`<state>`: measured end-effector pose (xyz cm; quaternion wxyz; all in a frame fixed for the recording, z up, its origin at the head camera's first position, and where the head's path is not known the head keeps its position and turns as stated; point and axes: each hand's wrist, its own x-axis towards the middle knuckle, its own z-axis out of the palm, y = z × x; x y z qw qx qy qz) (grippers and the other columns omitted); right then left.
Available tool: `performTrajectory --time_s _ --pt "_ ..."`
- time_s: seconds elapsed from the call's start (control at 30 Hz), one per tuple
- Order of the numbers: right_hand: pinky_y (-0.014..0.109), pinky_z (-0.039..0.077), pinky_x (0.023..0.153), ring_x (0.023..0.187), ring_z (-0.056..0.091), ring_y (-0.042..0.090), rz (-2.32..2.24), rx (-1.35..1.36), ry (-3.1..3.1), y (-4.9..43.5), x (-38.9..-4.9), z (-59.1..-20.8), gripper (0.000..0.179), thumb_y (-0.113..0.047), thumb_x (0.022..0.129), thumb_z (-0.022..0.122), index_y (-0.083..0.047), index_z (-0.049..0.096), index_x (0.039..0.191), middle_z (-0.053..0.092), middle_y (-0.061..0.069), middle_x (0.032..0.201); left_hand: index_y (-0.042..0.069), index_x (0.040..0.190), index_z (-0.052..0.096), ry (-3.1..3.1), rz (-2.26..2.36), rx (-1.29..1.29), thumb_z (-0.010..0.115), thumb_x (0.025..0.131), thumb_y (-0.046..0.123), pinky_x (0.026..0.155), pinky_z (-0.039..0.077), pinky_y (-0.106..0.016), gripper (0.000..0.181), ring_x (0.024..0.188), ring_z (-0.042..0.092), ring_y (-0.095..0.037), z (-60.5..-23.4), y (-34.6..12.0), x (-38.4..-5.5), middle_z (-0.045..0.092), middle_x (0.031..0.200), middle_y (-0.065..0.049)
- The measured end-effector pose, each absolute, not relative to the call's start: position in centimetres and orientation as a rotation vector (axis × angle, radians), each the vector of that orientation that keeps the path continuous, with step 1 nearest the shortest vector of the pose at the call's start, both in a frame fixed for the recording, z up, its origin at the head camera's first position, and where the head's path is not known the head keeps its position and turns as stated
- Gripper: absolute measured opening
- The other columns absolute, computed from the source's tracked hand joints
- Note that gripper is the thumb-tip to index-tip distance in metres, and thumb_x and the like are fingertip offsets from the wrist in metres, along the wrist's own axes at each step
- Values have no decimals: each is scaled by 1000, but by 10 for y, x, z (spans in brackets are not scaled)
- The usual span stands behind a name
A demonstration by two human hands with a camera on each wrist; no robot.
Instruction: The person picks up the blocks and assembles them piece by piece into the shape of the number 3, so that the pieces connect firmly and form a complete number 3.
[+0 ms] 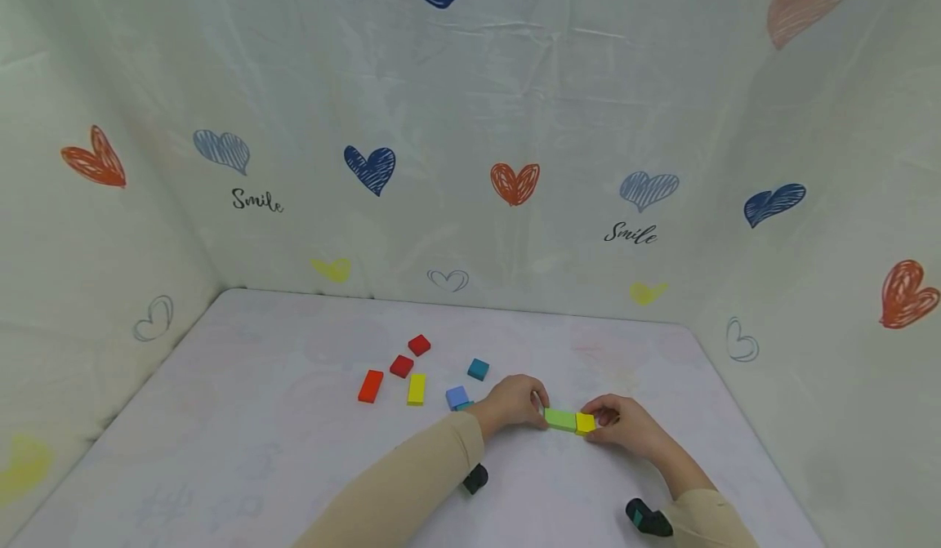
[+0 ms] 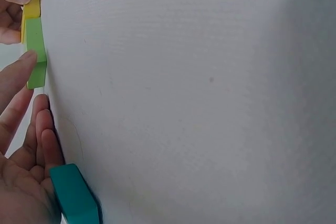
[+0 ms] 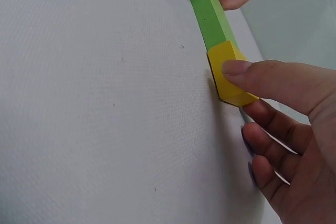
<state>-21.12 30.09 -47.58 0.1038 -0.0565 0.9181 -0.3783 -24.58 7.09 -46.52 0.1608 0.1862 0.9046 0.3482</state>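
the light green block [image 1: 560, 420] is held narrowly between thumb and finger in the left grip [image 1: 512, 401], and the small yellow block [image 1: 585, 424] is pinched in the right grip [image 1: 631, 425]. between the two grips, both blocks are lined up end to end, touching, on the worktop [image 1: 220, 425]. left of the left grip, a blue block [image 1: 457, 396], a long yellow block [image 1: 416, 389] and three red blocks [image 1: 401, 366] are spread.
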Motion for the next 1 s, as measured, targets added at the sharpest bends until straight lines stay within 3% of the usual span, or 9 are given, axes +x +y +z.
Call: performTrajectory --time_s 1.0 --pt "26 44 66 78 49 20 -1133 -143 2716 298 -209 -475 34 -5 74 83 -5 69 104 56 3 83 19 83 68 2599 963 528 87 73 18 63 39 -23 21 65 48 -10 -468 74 -248 55 69 4"
